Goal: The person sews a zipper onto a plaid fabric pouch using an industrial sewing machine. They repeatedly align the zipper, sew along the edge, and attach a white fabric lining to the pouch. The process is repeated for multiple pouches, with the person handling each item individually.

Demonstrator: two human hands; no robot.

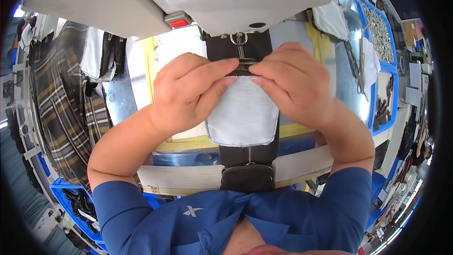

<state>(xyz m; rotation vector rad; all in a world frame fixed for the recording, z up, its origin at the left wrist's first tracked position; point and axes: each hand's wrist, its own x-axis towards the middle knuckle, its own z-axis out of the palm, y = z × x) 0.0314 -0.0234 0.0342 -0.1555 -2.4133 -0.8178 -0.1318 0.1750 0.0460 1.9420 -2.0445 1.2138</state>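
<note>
Under a sewing machine head lies a black fabric strip (250,156) with a zipper and a metal D-ring (239,39). On the strip rests a pocket piece (243,113), its white lining facing up and a zipper along its far edge. My left hand (191,87) pinches the left part of that edge between thumb and fingers. Opposite it, my right hand (295,82) pinches the right part the same way. The fingertips are a short gap apart. A small black zipped pouch (247,178) hangs at the strip's near end, over the table edge.
The white sewing machine head (245,4) hangs close above my hands. Plaid fabric (61,113) is piled at the left beside another white-lined piece (96,54). At the right stand a blue tray (394,61) of metal hardware (377,26) and a pair of scissors (361,68).
</note>
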